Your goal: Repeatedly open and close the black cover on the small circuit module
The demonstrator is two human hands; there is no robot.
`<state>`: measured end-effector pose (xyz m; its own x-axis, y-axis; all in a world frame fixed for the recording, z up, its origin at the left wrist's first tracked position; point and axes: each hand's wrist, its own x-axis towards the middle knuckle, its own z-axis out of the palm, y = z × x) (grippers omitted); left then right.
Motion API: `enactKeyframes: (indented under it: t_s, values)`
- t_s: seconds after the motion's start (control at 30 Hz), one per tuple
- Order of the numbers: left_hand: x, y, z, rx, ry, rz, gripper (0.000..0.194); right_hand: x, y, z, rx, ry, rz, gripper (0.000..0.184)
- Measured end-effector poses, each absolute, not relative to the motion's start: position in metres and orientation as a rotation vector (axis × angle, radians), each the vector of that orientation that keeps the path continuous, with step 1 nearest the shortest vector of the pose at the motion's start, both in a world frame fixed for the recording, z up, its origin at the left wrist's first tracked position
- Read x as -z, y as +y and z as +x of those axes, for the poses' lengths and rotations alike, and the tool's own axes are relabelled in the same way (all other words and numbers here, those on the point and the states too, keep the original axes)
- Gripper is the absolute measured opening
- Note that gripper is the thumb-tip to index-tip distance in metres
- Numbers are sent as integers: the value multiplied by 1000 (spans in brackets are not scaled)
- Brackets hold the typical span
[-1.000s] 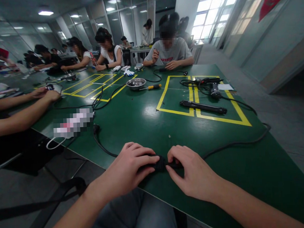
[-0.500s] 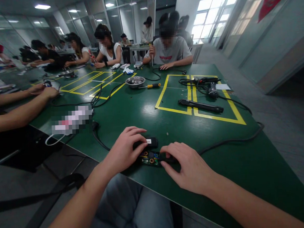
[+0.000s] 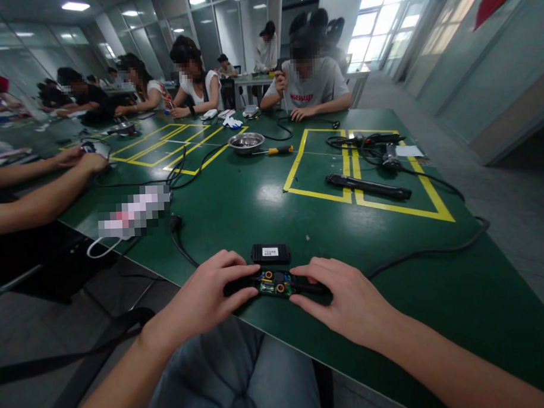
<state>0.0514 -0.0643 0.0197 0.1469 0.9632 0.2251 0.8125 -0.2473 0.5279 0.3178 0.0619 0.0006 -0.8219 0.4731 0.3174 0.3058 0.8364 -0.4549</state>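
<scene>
A small green circuit board [image 3: 275, 285] with copper coils sits in an open black housing low in the head view. My left hand [image 3: 221, 286] grips the housing's left end between thumb and fingers. At the right end, my right hand [image 3: 335, 288] pinches it the same way, closed around it where the black cable comes out. Just beyond the board a black cover [image 3: 271, 253] with a white label lies on the table, touched by neither hand.
On the green table [image 3: 236, 211] are a metal bowl [image 3: 246, 143], a yellow-handled screwdriver [image 3: 279, 150], a black rod-shaped tool [image 3: 368, 187] and a coiled cable tool [image 3: 390, 158]. A power strip [image 3: 138, 210] lies left. Cables run both sides; other people sit around.
My left hand has come away from the labelled cover and down to the housing's left end. The board shows more fully now. My right hand stays at the right end.
</scene>
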Motion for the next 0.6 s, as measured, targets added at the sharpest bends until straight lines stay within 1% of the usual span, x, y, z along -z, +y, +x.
enactKeyframes:
  t_s: [0.2, 0.27, 0.4, 0.6]
  values:
    - [-22, -61, 49, -697, 1715, 2118, 37, 2, 60, 318, -519, -2598, -615, 36]
    - [-22, -62, 48, -727, 1694, 2098, 34, 2, 60, 319, -531, -2588, -597, 36]
    - [-26, -64, 44, -811, 1605, 2079, 21, 0, 62, 319, -597, -2532, -499, 13]
    - [-41, -38, 57, -750, 1771, 2274, 19, -2, 62, 319, -600, -2498, -453, 14]
